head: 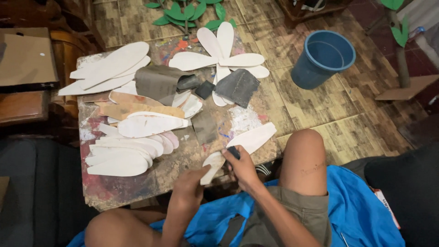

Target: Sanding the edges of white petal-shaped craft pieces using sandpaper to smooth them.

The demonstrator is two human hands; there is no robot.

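The left hand [191, 180] is gripping the near end of a long white petal-shaped piece [244, 145], which is lying across the near edge of the low paint-stained table [183, 158] and pointing toward two o'clock. The right hand [241, 165] is closed around a small dark pad [233, 151], pressing it onto the petal just beyond the left hand; its fingers are hiding most of the pad, so its material is hard to tell.

At nine o'clock from the hands, a stack of white petals [123, 155] is fanning out, with brown cardboard petals [137, 107] beyond it. A loose dark sheet [204, 127] is lying at twelve o'clock, just past the held petal. Farther off at twelve, a grey-brown abrasive sheet [160, 83] and a dark grey sheet [238, 87] are partly covering a white flower shape [222, 57]. More large white petals [112, 68] are sitting at eleven o'clock.

Off the table, a blue bucket [323, 57] is standing on the tiled floor at two o'clock, and green paper leaves [185, 11] are being cut off by the top edge. A bare knee [304, 158] is rising just right of the hands, with blue cloth [352, 210] beneath it.
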